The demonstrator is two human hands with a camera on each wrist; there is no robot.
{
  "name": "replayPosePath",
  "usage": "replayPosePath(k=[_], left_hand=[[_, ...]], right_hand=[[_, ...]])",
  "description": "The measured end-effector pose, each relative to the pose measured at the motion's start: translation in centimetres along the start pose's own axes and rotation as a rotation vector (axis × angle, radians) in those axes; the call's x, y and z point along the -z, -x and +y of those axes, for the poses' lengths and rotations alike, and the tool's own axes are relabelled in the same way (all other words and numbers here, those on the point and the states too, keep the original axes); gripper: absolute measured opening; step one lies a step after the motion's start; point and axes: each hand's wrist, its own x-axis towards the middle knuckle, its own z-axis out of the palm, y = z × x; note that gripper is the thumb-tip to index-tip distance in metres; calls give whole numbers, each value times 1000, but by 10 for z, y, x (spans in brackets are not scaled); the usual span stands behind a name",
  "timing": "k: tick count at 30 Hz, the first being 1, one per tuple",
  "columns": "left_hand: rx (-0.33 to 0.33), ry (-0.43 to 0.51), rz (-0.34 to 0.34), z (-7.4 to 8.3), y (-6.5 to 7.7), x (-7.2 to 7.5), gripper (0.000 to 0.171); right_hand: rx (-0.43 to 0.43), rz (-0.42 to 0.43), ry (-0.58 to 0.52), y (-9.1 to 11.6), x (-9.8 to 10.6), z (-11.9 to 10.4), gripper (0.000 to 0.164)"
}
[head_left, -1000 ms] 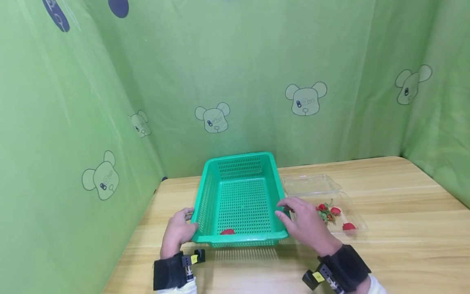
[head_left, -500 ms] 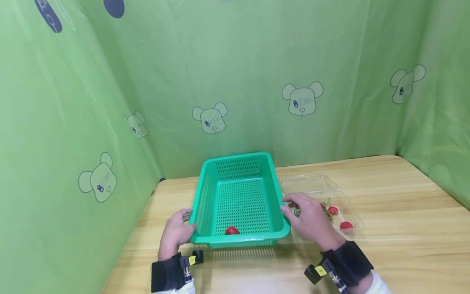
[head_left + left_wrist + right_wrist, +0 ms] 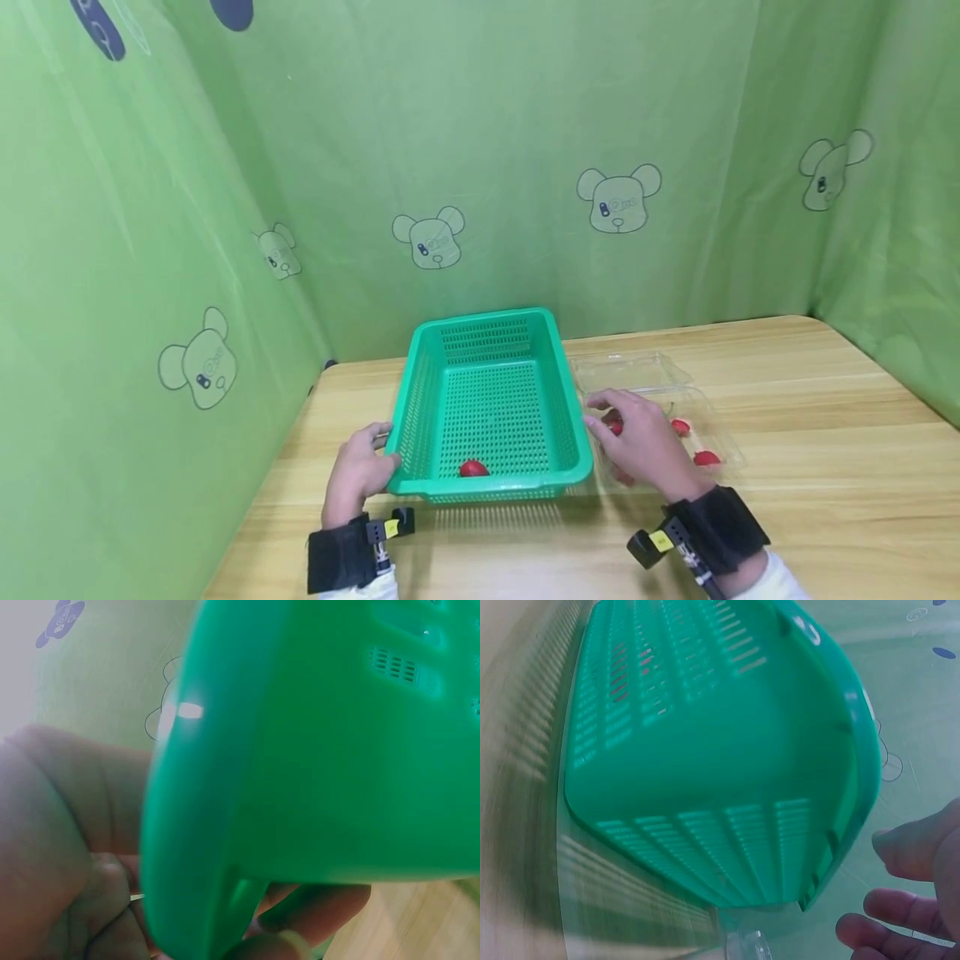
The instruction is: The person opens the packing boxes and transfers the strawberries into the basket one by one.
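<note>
The green basket (image 3: 491, 484) is gripped at its near-left rim by the left hand (image 3: 358, 468), fingers curled beneath. Just outside the right rim, the right hand (image 3: 643, 439) is held with fingers parted, loosely bent and apparently empty; the basket is set to its left, long axis seemingly pointed away from the body

Right of the basket (image 3: 495, 408), the right hand (image 3: 639, 435) hides some berries (image 3: 616, 427) from me. To its left, the rim (image 3: 191, 795) partly covers the left hand (image 3: 360, 472). Red patches (image 3: 619, 673) behind its slots, perhaps a berry, are too blurred.
</note>
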Motion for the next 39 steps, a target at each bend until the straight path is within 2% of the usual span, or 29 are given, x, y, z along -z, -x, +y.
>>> replayPosePath(k=[10,15,21,27,32,39], left_hand=[[3,7,-3,0,1,0,53],[3,7,-6,-1,0,-1,52],[-10,2,4,-1,0,-2,52],[-6,-14,3,-6,3,-2,52],[-24,4,13,-3,0,-1,52],[0,26,1,-1,0,0,52]], right_hand=[[-99,-70,14,-2,3,14,24],[-143,-145,37,-2,6,18,22],[-147,-224,125,0,6,27,11],[-196,-348,129,4,1,34,10],[-217,-359,108,2,-2,39,6],[-273,-403,76,3,-4,41,5]])
